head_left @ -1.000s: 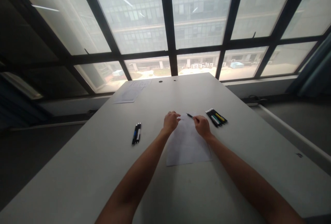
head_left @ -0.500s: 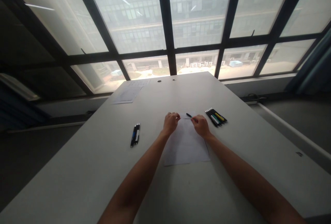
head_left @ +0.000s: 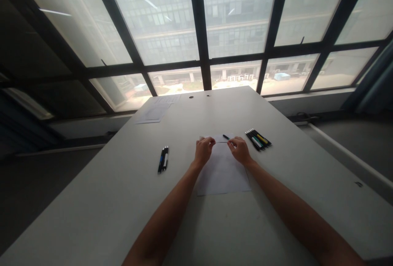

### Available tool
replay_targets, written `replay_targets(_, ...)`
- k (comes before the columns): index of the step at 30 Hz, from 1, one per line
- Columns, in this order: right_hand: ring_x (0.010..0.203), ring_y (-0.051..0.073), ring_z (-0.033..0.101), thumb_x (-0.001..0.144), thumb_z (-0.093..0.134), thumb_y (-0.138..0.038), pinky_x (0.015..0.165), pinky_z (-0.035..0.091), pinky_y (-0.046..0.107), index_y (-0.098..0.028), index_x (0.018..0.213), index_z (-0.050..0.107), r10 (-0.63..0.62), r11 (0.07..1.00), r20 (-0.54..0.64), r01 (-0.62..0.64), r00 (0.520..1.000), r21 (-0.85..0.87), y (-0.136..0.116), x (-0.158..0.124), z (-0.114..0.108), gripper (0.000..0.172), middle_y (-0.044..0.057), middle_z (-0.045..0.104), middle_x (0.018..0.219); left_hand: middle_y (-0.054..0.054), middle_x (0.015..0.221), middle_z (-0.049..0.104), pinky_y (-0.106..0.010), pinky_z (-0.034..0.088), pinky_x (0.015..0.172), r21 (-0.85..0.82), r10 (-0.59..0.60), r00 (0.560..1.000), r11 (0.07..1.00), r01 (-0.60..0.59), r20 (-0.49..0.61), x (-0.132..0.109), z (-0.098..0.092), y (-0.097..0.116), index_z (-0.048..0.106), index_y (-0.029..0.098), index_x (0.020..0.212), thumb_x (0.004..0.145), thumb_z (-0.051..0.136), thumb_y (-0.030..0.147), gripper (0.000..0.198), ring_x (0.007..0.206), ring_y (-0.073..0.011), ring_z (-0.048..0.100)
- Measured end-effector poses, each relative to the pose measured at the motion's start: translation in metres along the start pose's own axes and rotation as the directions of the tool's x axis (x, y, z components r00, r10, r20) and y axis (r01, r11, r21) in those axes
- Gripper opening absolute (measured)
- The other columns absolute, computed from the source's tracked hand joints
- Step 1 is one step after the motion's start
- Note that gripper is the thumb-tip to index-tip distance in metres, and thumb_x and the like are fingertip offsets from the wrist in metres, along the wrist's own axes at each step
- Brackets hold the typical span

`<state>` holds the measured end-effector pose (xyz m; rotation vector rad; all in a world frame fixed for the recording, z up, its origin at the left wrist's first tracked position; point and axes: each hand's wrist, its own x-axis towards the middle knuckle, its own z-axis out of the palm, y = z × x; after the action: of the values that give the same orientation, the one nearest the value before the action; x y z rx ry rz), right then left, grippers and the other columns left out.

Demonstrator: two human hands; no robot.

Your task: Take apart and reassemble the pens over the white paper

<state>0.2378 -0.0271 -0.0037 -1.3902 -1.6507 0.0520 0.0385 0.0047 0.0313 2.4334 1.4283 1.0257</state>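
Note:
Both my hands hover over the far end of a white sheet of paper (head_left: 222, 173) on the grey table (head_left: 123, 200). My right hand (head_left: 240, 151) is closed on a dark pen (head_left: 226, 137), whose end sticks out beyond the fingers. My left hand (head_left: 203, 150) is pinched shut, its fingertips on one end of a thin dark rod (head_left: 219, 142) that runs across to the right hand. I cannot tell whether the rod is part of the pen.
A row of several pens (head_left: 258, 139) lies just right of my right hand. Two pens (head_left: 162, 159) lie side by side to the left. Another printed sheet (head_left: 155, 112) rests near the table's far left corner, below large windows.
My hands have drawn slightly apart and toward me, and a thin rod now shows stretched between them. The pen's tip points less steeply away.

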Motion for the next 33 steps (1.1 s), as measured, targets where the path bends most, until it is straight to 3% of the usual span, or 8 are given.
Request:
replay_targets(10,0.072,0.018,0.055,0.089,0.059,-0.028,0.073,0.041,0.03,-0.02,0.08,0.071,-0.07,0.995,0.085,0.063,0.994,0.079,-0.005,0.0,-0.002,0.017,0.003,0.061,0.07,-0.002,0.089,0.073,-0.034,0.04,0.09,-0.108,0.052,0.999,0.993,-0.054,-0.015,-0.006,0.005,0.003,0.069,0.022,0.09,0.086,0.066,0.024,0.006,0.087,-0.0182,0.062)
replay_targets(15,0.077,0.019,0.058,0.088,0.062,-0.027,0.077,0.043,0.032,-0.022,0.081,0.073,-0.104,0.988,0.107,0.091,0.989,0.124,-0.005,0.0,-0.002,0.013,0.003,0.067,0.074,-0.004,0.097,0.073,-0.035,0.042,0.092,-0.18,0.111,0.994,0.977,-0.111,-0.01,-0.006,0.003,0.004,0.067,0.023,0.108,0.082,0.071,0.023,0.027,0.093,-0.0195,0.061)
replay_targets(19,0.079,0.02,0.059,0.089,0.062,-0.028,0.079,0.044,0.034,-0.022,0.083,0.074,-0.087,0.987,0.079,0.075,0.993,0.141,-0.002,0.0,-0.002,0.015,0.005,0.069,0.077,-0.007,0.107,0.069,-0.034,0.045,0.09,-0.166,0.001,0.994,0.986,-0.018,-0.105,-0.003,-0.004,-0.006,0.061,0.022,0.12,0.09,0.06,0.029,0.03,0.095,-0.0197,0.06)
replay_targets(22,0.08,0.021,0.059,0.09,0.06,-0.029,0.078,0.043,0.034,-0.022,0.084,0.074,-0.062,0.991,0.058,0.055,0.996,0.125,0.0,0.0,-0.002,0.017,0.005,0.069,0.078,-0.008,0.098,0.068,-0.034,0.044,0.09,-0.02,-0.123,0.983,0.992,0.121,-0.139,-0.003,-0.011,-0.019,0.064,0.019,0.114,0.092,0.056,0.03,0.026,0.091,-0.0205,0.059)
replay_targets(26,0.079,0.021,0.058,0.09,0.06,-0.029,0.076,0.042,0.033,-0.021,0.083,0.074,-0.063,0.992,0.053,0.057,0.997,0.114,0.0,0.0,-0.003,0.017,0.005,0.067,0.075,-0.006,0.083,0.066,-0.033,0.045,0.082,0.118,-0.188,0.982,0.976,0.185,0.016,-0.007,-0.014,-0.034,0.069,0.021,0.105,0.081,0.07,0.039,0.03,0.084,-0.0217,0.061)
replay_targets(29,0.078,0.02,0.057,0.089,0.06,-0.028,0.076,0.042,0.032,-0.021,0.082,0.073,-0.069,0.991,0.055,0.062,0.996,0.121,0.0,-0.001,-0.003,0.017,0.004,0.067,0.075,-0.004,0.081,0.069,-0.031,0.045,0.077,0.098,-0.183,0.979,0.98,0.173,0.094,-0.009,-0.011,-0.038,0.073,0.023,0.089,0.079,0.072,0.033,0.015,0.079,-0.0205,0.063)
replay_targets(33,0.079,0.021,0.058,0.089,0.06,-0.028,0.077,0.043,0.033,-0.021,0.082,0.073,-0.061,0.991,0.054,0.054,0.997,0.125,0.0,-0.001,-0.003,0.016,0.005,0.068,0.076,-0.004,0.08,0.072,-0.03,0.047,0.076,-0.079,-0.192,0.979,0.977,0.197,0.068,-0.006,-0.007,-0.038,0.072,0.021,0.078,0.08,0.067,0.025,0.006,0.073,-0.018,0.064)
